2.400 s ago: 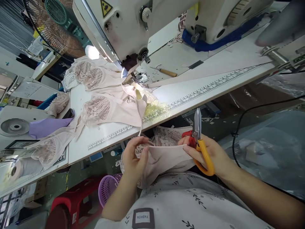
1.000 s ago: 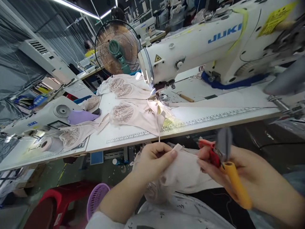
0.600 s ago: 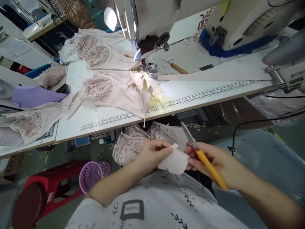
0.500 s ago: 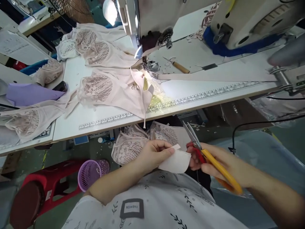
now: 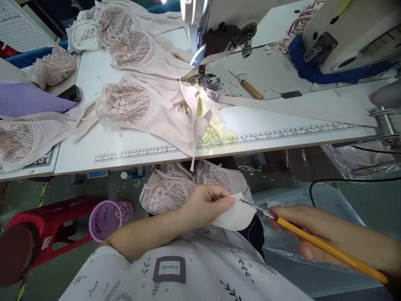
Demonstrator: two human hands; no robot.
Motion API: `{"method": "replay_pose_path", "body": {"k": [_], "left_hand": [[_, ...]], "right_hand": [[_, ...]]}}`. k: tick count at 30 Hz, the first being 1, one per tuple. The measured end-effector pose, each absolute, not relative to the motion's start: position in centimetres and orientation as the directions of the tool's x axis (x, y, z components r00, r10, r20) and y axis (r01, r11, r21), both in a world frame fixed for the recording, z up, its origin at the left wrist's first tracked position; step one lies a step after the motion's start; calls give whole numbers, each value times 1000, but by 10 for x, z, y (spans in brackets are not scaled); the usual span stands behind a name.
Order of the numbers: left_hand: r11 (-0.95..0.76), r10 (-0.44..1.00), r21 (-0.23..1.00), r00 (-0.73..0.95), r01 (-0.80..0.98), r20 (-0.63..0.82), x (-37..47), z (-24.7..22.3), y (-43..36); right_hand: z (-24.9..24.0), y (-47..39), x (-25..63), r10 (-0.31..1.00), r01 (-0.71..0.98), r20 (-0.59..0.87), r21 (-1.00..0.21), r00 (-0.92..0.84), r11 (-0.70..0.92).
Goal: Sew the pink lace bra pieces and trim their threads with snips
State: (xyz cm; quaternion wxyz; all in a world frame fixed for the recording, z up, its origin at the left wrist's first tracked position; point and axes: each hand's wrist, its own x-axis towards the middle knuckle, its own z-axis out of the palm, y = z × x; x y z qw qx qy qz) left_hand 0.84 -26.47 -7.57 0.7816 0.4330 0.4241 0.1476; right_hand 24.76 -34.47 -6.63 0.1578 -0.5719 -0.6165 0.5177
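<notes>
My left hand pinches a small pale piece of fabric between thumb and fingers, above my lap. In my right hand is a pair of scissors with a yellow handle. Their blades reach left to the fabric's upper edge, close to my left fingertips; whether they have cut into it I cannot tell. Beyond my left hand, lace bras lie in a heap below the table edge. On the table, another beige bra runs up to the sewing machine's presser foot.
The white table carries a printed ruler along its front edge. An awl lies beside the sewing machine. More bras are piled at the back left. On the floor stand a purple basket and a red stool.
The scissors have turned and moved in, bringing their blades from above and apart to the fabric's edge. My left hand keeps its hold. The camera view has shifted slightly.
</notes>
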Motion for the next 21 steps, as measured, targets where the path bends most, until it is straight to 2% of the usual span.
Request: {"method": "replay_pose_path", "body": {"k": [2,3,5,15,21], "left_hand": [[565,593,808,599,167,-538,8,-76,-265],[558,592,810,598,181,-541,8,-77,-265],[548,589,812,598,199,-544,8,-77,-265],[535,582,820,614,204,-533,11,-71,-265],[489,581,841,632,232,-512,8,-72,-263]], "right_hand": [[-61,-336,256,703,565,-513,-803,-492,-190],[-59,-333,258,638,583,-556,-788,-533,-200],[-54,-327,258,597,625,-615,-746,-515,-230],[-43,-324,256,531,759,-731,-610,-429,-228],[-54,-329,257,500,731,-745,-622,-441,-282]]}}
